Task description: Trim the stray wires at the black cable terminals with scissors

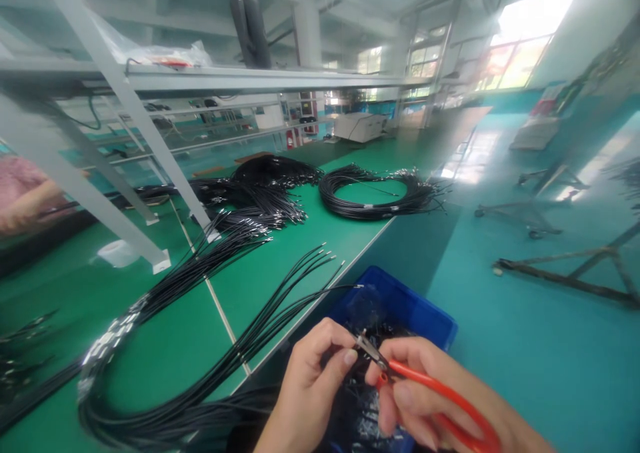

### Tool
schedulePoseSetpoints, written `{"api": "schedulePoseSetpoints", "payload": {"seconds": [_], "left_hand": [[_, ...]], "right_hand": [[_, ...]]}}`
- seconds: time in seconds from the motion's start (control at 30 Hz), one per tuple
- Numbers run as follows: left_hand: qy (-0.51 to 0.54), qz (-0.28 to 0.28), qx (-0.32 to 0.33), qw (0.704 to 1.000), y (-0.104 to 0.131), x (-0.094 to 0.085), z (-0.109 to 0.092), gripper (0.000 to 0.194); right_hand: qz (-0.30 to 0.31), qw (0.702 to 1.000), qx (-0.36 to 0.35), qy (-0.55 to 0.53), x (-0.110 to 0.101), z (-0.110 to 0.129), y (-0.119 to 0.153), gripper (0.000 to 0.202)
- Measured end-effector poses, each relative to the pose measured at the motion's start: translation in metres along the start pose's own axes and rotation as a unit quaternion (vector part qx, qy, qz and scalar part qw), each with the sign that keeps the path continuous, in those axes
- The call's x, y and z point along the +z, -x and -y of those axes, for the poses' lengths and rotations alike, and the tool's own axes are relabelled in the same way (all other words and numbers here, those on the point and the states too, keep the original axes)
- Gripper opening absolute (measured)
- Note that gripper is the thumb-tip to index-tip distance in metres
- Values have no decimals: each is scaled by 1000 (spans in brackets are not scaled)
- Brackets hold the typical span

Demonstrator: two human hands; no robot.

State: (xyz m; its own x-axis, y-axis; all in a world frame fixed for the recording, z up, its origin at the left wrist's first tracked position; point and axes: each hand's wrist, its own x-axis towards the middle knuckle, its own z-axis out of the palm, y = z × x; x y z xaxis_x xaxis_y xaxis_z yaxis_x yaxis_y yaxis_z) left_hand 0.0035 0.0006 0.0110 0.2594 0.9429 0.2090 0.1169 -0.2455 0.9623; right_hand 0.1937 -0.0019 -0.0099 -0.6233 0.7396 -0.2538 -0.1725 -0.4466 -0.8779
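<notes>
Red-handled pliers (430,383) are gripped in my right hand (425,386), their metal jaws pointing up and left. The jaw tips meet the fingertips of my left hand (315,379), whose thumb and forefinger are pinched together around a small piece too hidden to name. Both hands are above a blue bin (420,306) holding many small dark and clear parts. To the left, a long bundle of black cables (215,373) curves over the green table (165,353), several loose ends with metal tips reaching toward the bin.
A coiled ring of black cables (367,209) and more cable piles (275,173) lie farther back. White shelf posts (150,133) rise at the left, near a white roll (119,253). Another person's arm (30,206) shows at the left edge. Wheeled stands (540,219) are at the right.
</notes>
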Motion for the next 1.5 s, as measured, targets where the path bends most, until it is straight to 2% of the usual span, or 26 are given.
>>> {"api": "schedulePoseSetpoints", "payload": {"seconds": [0.13, 0.27, 0.43, 0.63, 0.73, 0.8, 0.83, 0.87, 0.93, 1.0, 1.07, 1.23, 1.5], "left_hand": [[-9, 0, 18, 1000, -1, -1, 1, 13], [-18, -6, 30, 999, 1, 0, 2, 13], [-29, -23, -10, 999, 1, 1, 2, 13], [-28, -44, -54, 997, 0, 0, -1, 11], [2, -42, -71, 997, 0, 0, -3, 13], [59, -24, -90, 994, 0, 0, -4, 17], [86, -15, -100, 991, 0, 0, -4, 19], [106, -9, -109, 988, 0, 0, -5, 20], [104, -15, -116, 988, 0, 3, -5, 20], [52, -35, -110, 992, 1, 7, -6, 17], [-26, -56, -95, 994, 1, 14, -7, 15], [-173, -97, -35, 980, 4, 30, -11, 17], [-168, -119, -27, 978, 3, 29, -12, 17]], "right_hand": [[7, 1000, 8, -14, 4, 12, 4, 24], [-2, 999, 25, 24, 9, 19, 4, 20], [-85, 983, 76, 144, 18, 23, 3, 15], [-50, 993, -22, 107, 10, 13, 8, 25], [-38, 996, -26, 72, 6, 6, 9, 31], [-15, 998, -23, 51, 6, 4, 9, 38], [-21, 998, -30, 41, 8, 4, 8, 40], [-53, 997, -52, 33, 10, 5, 6, 41], [-173, 976, -128, 29, 18, 8, 2, 40], [-292, 937, -189, 41, 27, 11, -4, 40], [-349, 914, -203, 50, 35, 14, -10, 42], [-402, 892, -192, 78, 43, 11, -19, 40], [-419, 880, -216, 59, 45, -1, -17, 35]]}}
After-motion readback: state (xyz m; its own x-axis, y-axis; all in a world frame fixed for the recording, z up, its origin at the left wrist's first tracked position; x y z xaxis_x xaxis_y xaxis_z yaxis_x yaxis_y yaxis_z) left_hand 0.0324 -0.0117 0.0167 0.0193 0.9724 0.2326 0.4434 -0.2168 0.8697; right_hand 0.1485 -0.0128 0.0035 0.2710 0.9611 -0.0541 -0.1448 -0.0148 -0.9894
